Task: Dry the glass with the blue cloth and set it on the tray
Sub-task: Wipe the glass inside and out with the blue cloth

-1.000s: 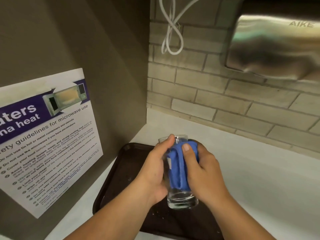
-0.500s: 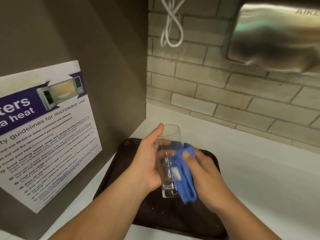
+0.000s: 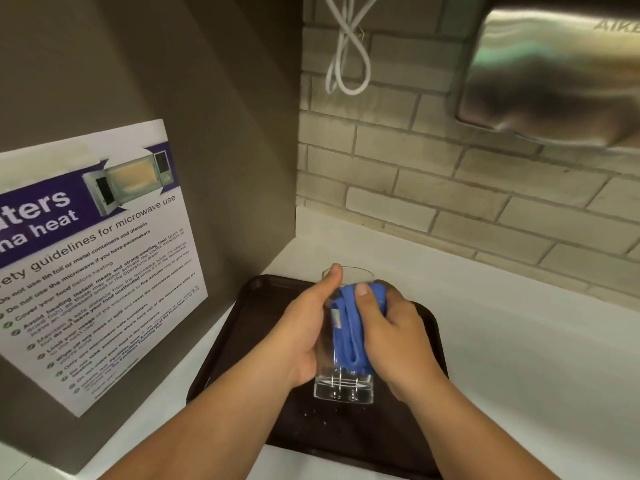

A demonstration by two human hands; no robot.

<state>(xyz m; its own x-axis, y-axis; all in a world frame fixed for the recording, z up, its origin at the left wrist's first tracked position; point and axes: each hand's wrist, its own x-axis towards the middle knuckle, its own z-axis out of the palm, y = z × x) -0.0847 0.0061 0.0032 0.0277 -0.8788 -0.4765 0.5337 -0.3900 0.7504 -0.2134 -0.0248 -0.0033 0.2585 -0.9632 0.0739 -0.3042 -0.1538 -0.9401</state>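
A clear drinking glass [image 3: 343,388] is held upright above the dark brown tray [image 3: 242,341]. My left hand [image 3: 304,330] grips the glass from the left, thumb near its rim. My right hand [image 3: 391,337] presses a folded blue cloth [image 3: 346,334] against the right side of the glass, thumb on top of the cloth. The cloth covers most of the glass's upper wall; only the thick base and part of the rim show. A few water drops lie on the tray below the glass.
The tray sits on a white counter [image 3: 519,358] in a corner. A brown panel with a microwave safety poster [image 3: 93,258] stands at the left. Behind is a brick wall with a hanging white cable [image 3: 346,57] and a steel hand dryer [image 3: 554,71] at upper right.
The right hand with the cloth has slid back up the glass, from near its base to around its upper wall. The left hand keeps its hold on the glass.
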